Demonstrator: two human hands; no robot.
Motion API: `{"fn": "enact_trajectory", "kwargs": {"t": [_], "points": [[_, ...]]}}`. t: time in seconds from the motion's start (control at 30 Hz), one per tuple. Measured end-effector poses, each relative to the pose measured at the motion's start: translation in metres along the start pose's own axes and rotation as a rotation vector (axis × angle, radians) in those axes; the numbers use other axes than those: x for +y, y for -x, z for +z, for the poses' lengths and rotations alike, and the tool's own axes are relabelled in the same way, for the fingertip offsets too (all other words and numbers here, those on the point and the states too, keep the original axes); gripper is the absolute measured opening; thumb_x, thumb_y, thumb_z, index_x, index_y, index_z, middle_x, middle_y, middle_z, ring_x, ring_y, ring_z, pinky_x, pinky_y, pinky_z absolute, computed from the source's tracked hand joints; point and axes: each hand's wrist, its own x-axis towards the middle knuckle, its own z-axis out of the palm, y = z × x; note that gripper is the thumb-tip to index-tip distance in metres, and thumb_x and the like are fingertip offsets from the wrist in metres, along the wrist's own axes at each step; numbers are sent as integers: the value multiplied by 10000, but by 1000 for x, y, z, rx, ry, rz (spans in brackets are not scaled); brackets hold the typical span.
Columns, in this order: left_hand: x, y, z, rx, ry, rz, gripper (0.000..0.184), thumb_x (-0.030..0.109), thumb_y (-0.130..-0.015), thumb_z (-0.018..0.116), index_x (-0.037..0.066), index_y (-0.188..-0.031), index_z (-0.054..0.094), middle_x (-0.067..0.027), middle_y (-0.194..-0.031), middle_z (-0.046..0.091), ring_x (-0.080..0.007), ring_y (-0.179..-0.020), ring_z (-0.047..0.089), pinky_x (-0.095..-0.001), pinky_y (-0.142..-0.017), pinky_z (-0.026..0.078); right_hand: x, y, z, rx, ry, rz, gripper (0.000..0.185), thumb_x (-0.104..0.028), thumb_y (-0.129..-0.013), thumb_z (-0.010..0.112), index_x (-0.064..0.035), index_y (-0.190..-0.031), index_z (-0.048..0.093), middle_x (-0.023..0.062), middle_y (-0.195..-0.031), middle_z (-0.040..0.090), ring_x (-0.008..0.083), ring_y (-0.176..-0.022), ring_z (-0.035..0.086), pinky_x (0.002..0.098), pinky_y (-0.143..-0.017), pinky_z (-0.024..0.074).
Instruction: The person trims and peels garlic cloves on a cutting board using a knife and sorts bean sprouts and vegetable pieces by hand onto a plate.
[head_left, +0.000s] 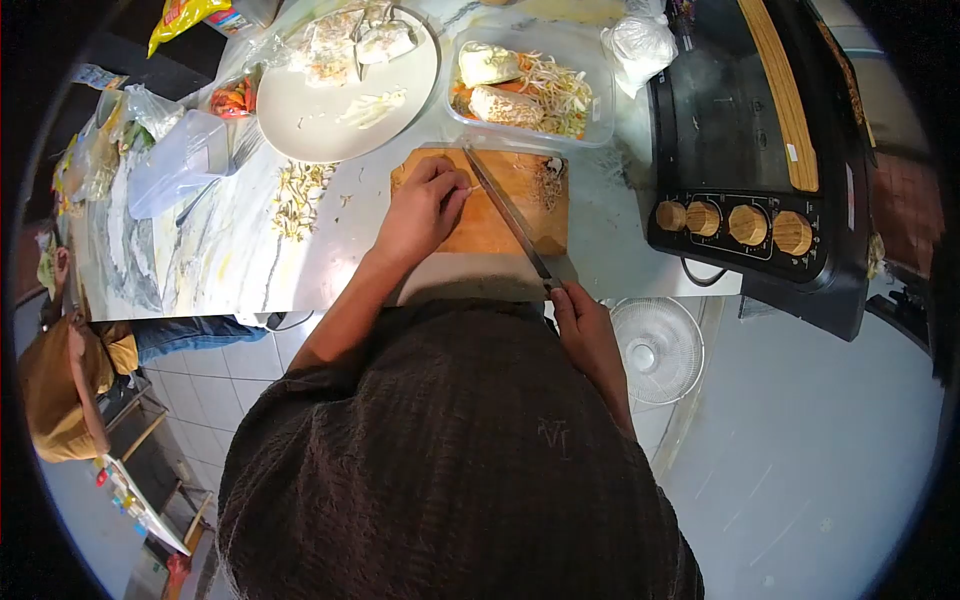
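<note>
Passage right of cutting board (472, 232)
Counter (608, 228) gap before oven (730, 120); container (606, 105), plate (305, 125) block far side; knife (511, 219) crosses board.

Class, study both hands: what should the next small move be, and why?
Probably a short, careful cut: the right hand grips the knife, its blade slants over the cutting board, and the left hand pinches a small pale piece close to it.
</note>
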Motion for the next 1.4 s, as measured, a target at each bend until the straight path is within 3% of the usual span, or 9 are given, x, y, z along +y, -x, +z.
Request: {"fn": "enact_trajectory", "kwargs": {"t": [0.37, 0.43, 0.57, 0.77, 0.87, 0.93, 1.03, 1.27, 1.4], "points": [[-1, -2, 0, 15, -34, 52, 90, 71, -905, 698, 5, -966, 697, -169, -1011, 638, -380, -919, 645, -442, -797, 539, 4, 1, 4, 18, 64, -3, 401, -379, -1064, 489, -30, -1201, 634, 271, -982, 706, 479, -976, 672, 510, -800, 530], [1, -3, -1, -27, -19, -10, 113, 67, -894, 715, -13, -967, 683, -177, -1020, 645, -386, -982, 633, -439, -863, 521, 1, 1, 4, 51, 117, -30, 413, -378, -1058, 501, -36, -1250, 631, 271, -1033, 705, 468, -1008, 672, 509, -834, 537], [-1, -2, 0, -27, -33, 2, 103, 54, -891, 709, -10, -965, 678, -177, -1022, 641, -392, -993, 628, -442, -865, 517, -11, 3, 0, 35, 134, -14, 417, -374, -1056, 504, -39, -1269, 631, 274, -1067, 699, 464, -1020, 669, 505, -854, 537], [1, -2, -4, -55, -43, -19, 85, 38, -898, 685, 1, -973, 669, -177, -1040, 634, -393, -992, 626, -454, -860, 514, -24, 13, -1, 110, 205, -2, 374, -357, -1059, 493, -38, -1181, 647, 274, -981, 698, 469, -947, 673, 527, -788, 528], [10, -10, -18, -44, -25, 63, 73, 45, -908, 669, -2, -957, 642, -178, -958, 615, -396, -880, 622, -471, -762, 513, -21, 24, -5, 144, 129, 31, 345, -348, -1063, 487, -46, -1117, 644, 270, -886, 688, 470, -866, 678, 532, -708, 512], [19, -21, -27, -103, -22, 26, 90, 63, -910, 682, 3, -970, 653, -164, -925, 644, -383, -831, 636, -452, -737, 522, -14, 32, -7, 248, 121, 14, 311, -303, -1050, 539, -19, -1073, 662, 227, -729, 642, 392, -655, 645, 443, -612, 473], [35, -49, -33, -68, 125, 97, 115, 105, -912, 699, 17, -983, 679, -154, -907, 679, -370, -779, 655, -427, -714, 533, -15, 44, -15, 230, 107, 107, 336, -343, -1061, 504, -35, -1023, 633, 262, -776, 658, 475, -766, 666, 520, -628, 489], [46, -135, -11, 89, 5, 283, 181, 158, -916, 704, 42, -1051, 733, -172, -987, 714, -362, -748, 681, -404, -715, 551, 1, 47, -12, 298, 74, 53, 356, -353, -1060, 511, -25, -986, 631, 249, -757, 653, 471, -729, 650, 496, -610, 475], [51, -133, -21, 106, -83, 200, 193, 174, -920, 712, 33, -1049, 738, -174, -994, 710, -341, -753, 688, -387, -708, 552, -6, 49, -15, 271, 5, 80, 353, -355, -1051, 531, -22, -1038, 647, 250, -756, 652, 449, -722, 662, 472, -622, 487]]}}
